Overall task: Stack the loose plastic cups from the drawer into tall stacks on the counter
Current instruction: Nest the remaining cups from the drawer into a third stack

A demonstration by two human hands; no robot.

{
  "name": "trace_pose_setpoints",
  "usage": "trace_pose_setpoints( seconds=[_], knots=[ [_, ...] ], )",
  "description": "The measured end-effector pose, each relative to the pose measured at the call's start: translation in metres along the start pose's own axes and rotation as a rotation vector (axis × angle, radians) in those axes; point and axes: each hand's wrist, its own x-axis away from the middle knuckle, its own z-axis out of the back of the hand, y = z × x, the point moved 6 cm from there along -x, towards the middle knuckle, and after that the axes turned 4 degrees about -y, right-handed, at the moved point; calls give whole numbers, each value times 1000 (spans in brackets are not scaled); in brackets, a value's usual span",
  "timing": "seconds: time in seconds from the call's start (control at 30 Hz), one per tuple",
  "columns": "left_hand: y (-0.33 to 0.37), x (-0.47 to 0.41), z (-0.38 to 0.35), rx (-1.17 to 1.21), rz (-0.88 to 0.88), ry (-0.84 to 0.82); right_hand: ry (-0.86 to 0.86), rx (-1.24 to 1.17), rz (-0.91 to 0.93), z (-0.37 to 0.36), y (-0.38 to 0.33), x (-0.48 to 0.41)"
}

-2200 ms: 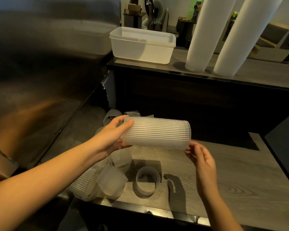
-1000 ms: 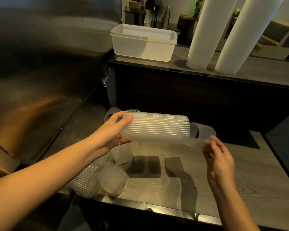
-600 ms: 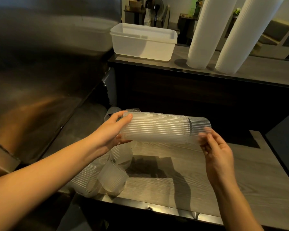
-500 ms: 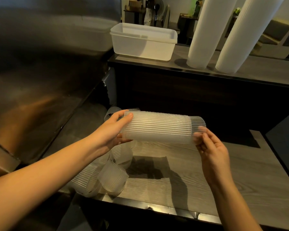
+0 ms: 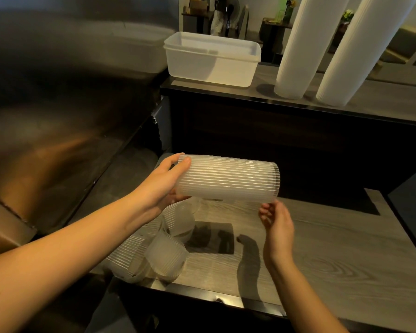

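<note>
A short stack of ribbed clear plastic cups [image 5: 228, 180] lies sideways in the air above the drawer. My left hand [image 5: 162, 186] grips its left end, thumb on top and fingers underneath. Just below the stack's right rim is my right hand [image 5: 276, 219], fingers loosely curled and holding nothing; I cannot tell whether the fingertips touch the rim. Several loose ribbed cups [image 5: 169, 258] lie tumbled at the drawer's front left, partly hidden by my left forearm. Two tall white cup stacks [image 5: 296, 46] [image 5: 360, 51] stand on the counter behind.
The drawer's wood-grain bottom [image 5: 334, 248] stretches to the right of the loose cups. A white plastic tub [image 5: 211, 60] sits on the dark counter [image 5: 382, 102] left of the tall stacks. A stainless steel surface [image 5: 58, 140] fills the left side.
My right hand lifted a loose cup from the drawer, slid it onto the right end of the held stack, then let go and dropped just below the rim. The left hand kept its grip.
</note>
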Motion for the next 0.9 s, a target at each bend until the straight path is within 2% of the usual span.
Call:
trace_pose_setpoints(
  seconds=[0.13, 0.27, 0.47, 0.67, 0.9],
  knots=[
    [0, 0, 0, -5, 2, -7, -302, 261, -152, -42, 38, 8],
    [0, 0, 0, -11, 1, -15, -454, 555, -208, -74, 52, 10],
    [1, 0, 0, -11, -6, -7, -608, 629, -260, -104, 58, 19],
    [1, -1, 0, -12, -11, -5, -620, 537, -235, -115, 58, 24],
    [1, -2, 1, 4, -11, -2, -424, 270, -166, -80, 29, 16]
  ],
)
